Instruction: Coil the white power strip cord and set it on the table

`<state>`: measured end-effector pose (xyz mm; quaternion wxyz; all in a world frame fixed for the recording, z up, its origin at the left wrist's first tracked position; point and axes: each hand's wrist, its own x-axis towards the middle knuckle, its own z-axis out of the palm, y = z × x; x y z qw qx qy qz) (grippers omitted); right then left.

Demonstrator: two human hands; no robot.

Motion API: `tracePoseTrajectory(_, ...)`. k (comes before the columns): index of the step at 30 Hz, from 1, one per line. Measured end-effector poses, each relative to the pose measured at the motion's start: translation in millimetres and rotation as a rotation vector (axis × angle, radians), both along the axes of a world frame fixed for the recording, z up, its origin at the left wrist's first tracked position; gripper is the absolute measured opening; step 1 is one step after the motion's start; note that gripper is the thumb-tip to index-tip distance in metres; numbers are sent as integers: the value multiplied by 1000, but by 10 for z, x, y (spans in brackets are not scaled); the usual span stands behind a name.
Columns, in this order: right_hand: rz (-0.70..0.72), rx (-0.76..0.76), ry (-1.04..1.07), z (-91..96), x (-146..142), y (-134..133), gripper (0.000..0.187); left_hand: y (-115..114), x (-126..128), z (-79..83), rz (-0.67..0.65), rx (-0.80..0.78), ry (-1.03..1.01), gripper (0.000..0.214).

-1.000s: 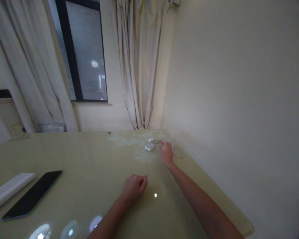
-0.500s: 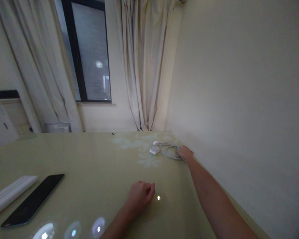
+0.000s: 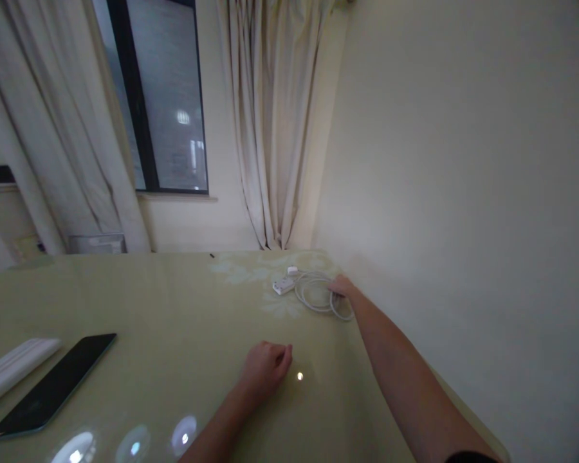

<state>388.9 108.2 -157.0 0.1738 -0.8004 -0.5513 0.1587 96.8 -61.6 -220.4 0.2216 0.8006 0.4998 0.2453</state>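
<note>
A coiled grey-white extension cord (image 3: 313, 310) lies at the far right of the table, with its small white socket block (image 3: 284, 285) and white plug (image 3: 293, 271) on the left side of the loops. My right hand (image 3: 341, 286) reaches out to the coil's right side, its fingers closed on the cable; the fingertips are partly hidden. One loop hangs down just below that hand. My left hand (image 3: 267, 368) rests on the table nearer to me in a loose fist, apart from the cord, and nothing shows in it.
On the left of the glossy green table (image 3: 174, 302) lie a black tablet-like slab (image 3: 53, 386) and a long white object (image 3: 17, 366). A tiny dark item (image 3: 211, 255) sits by the far edge. The wall (image 3: 439, 193) runs along the right side; curtains (image 3: 270, 128) hang behind.
My right hand has closed on the cable and shifted it slightly, so a loop now stands out below the hand. The whole view has slid a little; my left hand stays in its fist.
</note>
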Motion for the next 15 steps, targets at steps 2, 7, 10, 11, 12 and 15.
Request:
tracePoseTrajectory(2,42,-33,202,110,-105,-48,40,-3,-12,6,-5,8,-20,52)
tracePoseTrajectory(7,176,98,658,528,-510,-210,32,-3,-17,-11,12,67,-95,52)
tracePoseTrajectory(10,277,267,861,763,-846,-374,21,5,-52,-15,107,145,-178,51)
tracePoseTrajectory(11,316,313,917,827,-960,-444,20,7,-80,-10,162,181,-213,50)
tracePoseTrajectory(12,350,356,963,884,-1068,-520,20,9,-118,0,224,219,-250,48)
tracePoseTrajectory(15,464,458,1062,1020,-1338,-765,24,6,-280,58,402,334,-349,44)
